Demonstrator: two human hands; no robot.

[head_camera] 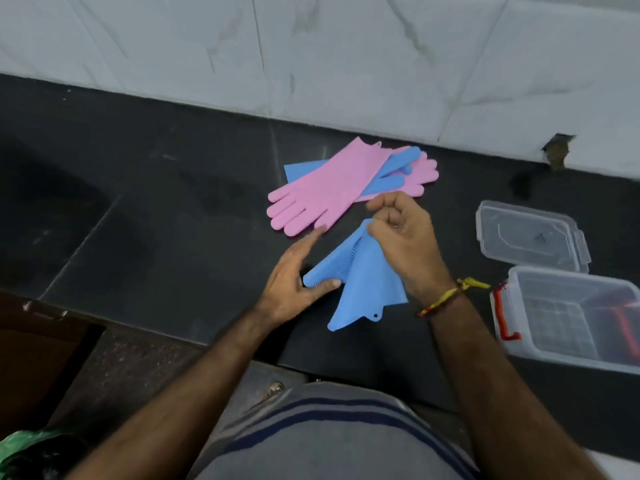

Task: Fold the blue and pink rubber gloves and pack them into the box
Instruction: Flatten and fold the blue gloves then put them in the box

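On the dark stone bench [173, 209], the right hand [403, 242] pinches a blue bristled rubber glove [360, 282] half-folded; the left hand [294, 282] lies open, thumb pressing its lower corner. Springy rubber could unfold if released early, spoiling its fit in the clear plastic box [575, 317] nearby.

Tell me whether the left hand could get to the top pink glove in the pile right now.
Probably yes. The left hand only presses flat on the blue glove, its forefinger tip already beside the pink glove fingers, with nothing between them. It would have to let go of the fold.
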